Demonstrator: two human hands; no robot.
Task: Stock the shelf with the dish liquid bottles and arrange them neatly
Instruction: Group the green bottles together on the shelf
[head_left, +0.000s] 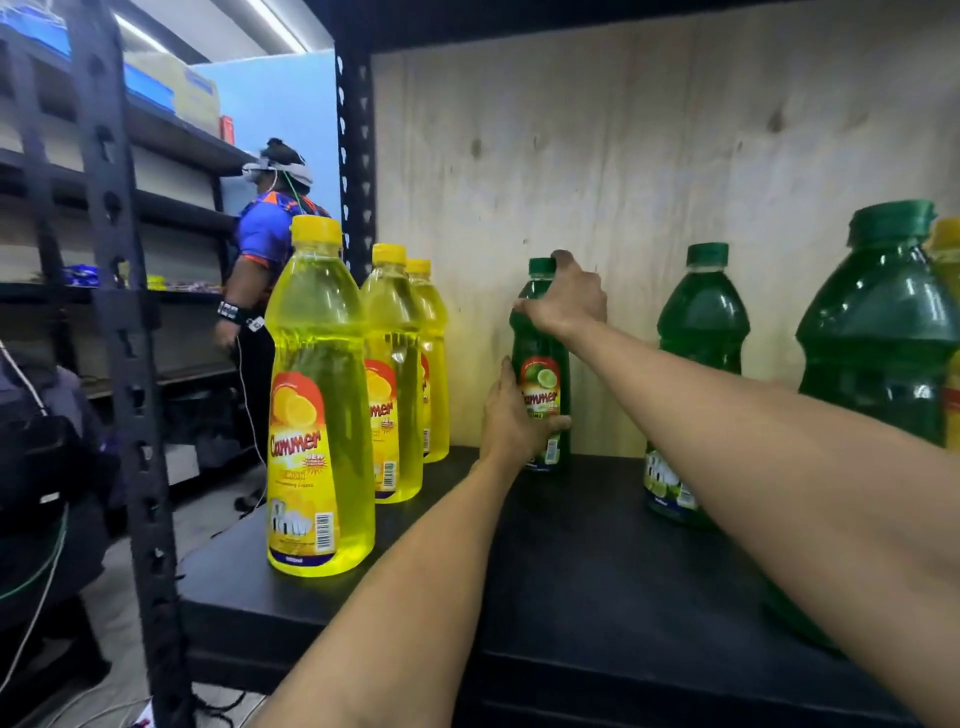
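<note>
The green bottle (543, 353) seems to stand upright on the shelf (571, 571), close to the wooden back panel (623, 156) and held in both hands. The right hand (569, 299) curls over its shoulder and cap from above, and the left hand (511, 421) wraps the lower body at the label. This looks like the placing-and-aligning step. Left of the left hand runs a row of yellow bottles (317, 395); right of the right arm stand other green bottles (701, 332), apart from the held one. The next move likely calls for turning the label forward, lining it up with its green neighbours and releasing gently.
</note>
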